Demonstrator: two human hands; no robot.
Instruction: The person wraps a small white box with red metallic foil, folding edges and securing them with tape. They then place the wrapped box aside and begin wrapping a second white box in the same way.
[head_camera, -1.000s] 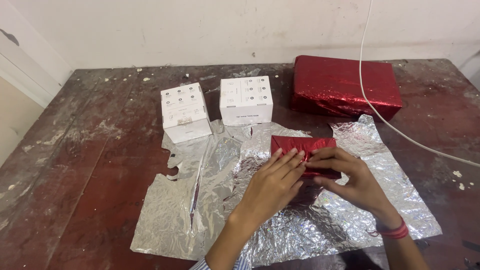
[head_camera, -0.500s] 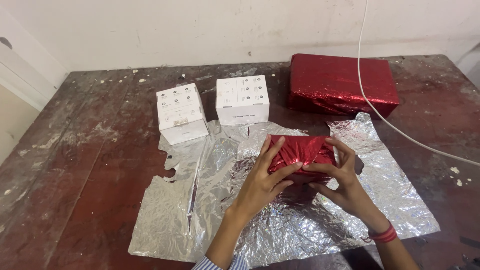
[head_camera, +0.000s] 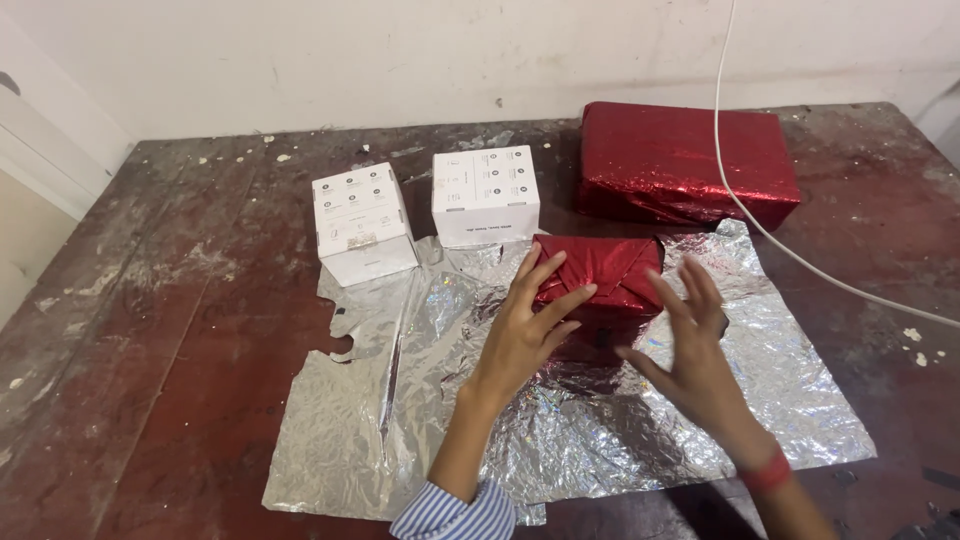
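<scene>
The wrapping seems near its end: the left hand presses spread fingers on the small red-foil parcel, lying at the far middle of the silver sheet, while the right hand hovers open just beside it, holding nothing, so the next move probably calls for a firm press on the loose right fold.

Right hand has let go of red parcel.

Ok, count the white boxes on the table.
2. One white box stands at the silver foil sheet's far-left corner; the other white box stands right of it, behind the small red-wrapped parcel.
</scene>
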